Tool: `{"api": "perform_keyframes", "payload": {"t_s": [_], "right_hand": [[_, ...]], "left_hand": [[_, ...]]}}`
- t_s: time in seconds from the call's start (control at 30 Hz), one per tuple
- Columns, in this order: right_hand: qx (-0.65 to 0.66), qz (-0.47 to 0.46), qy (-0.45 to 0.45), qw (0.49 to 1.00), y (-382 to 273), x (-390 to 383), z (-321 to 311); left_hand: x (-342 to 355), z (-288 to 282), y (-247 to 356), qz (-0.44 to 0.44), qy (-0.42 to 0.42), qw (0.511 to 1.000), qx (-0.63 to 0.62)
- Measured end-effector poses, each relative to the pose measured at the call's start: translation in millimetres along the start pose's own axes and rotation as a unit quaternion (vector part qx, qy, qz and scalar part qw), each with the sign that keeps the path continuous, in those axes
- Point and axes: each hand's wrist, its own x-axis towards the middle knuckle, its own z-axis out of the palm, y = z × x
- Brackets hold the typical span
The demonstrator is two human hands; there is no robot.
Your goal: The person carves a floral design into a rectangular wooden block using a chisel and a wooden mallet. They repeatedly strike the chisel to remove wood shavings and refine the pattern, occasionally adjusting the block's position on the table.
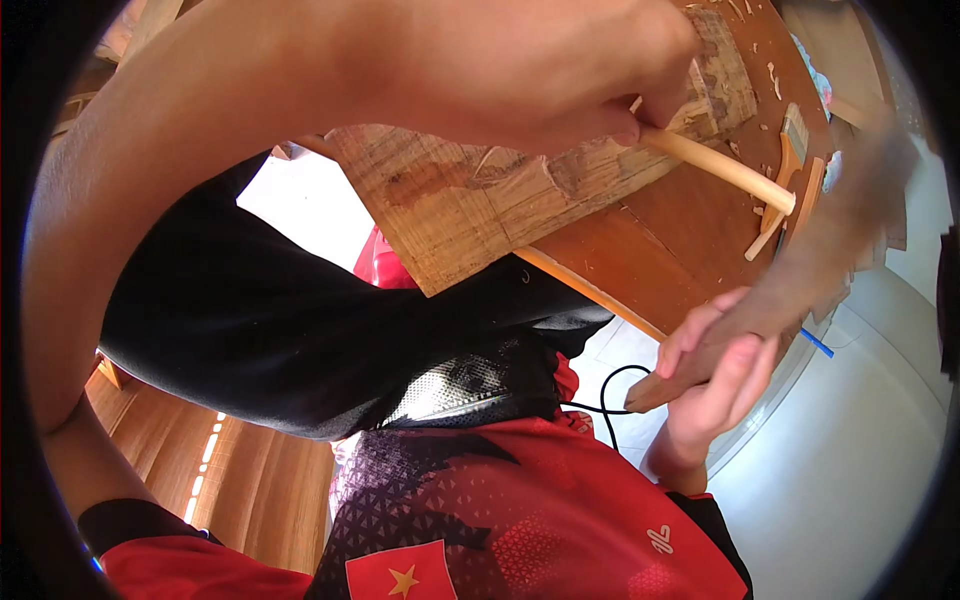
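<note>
At the top, my left hand [570, 75] is closed round a chisel with a pale, round wooden handle [720, 172]. The handle's end sticks out to the right, while my fist hides the working end. Beneath that hand lies a carved wooden board [480, 215] with rough, cut-away patches and loose shavings. My right hand [715, 375], at the lower right, grips a brown wooden mallet [790, 290] near its narrow end. The mallet's far end is smeared by motion, to the right of the chisel handle and apart from it.
The board rests on a reddish-brown wooden table [650, 250] scattered with shavings. A flat brush [793, 145] and slim wooden-handled tools [808, 195] lie at its right side. A blue stick [817, 343] and a black cord [605, 408] show near my right hand.
</note>
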Motion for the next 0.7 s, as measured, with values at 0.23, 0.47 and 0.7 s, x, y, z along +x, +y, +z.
{"api": "perform_keyframes", "payload": {"t_s": [0.23,0.47,0.7], "right_hand": [[-0.047,0.003,0.007,0.999,-3.9,7.6,5.0],[0.025,0.009,-0.031,0.999,1.5,7.9,-0.8],[-0.022,0.008,-0.055,0.998,-2.1,13.6,3.7]], "left_hand": [[15.4,2.1,5.8,-0.089,-0.073,0.988,0.104],[-1.0,-3.9,-1.4,-0.015,0.108,0.989,0.099],[-5.4,8.1,-6.4,0.002,0.141,0.989,0.032]]}}
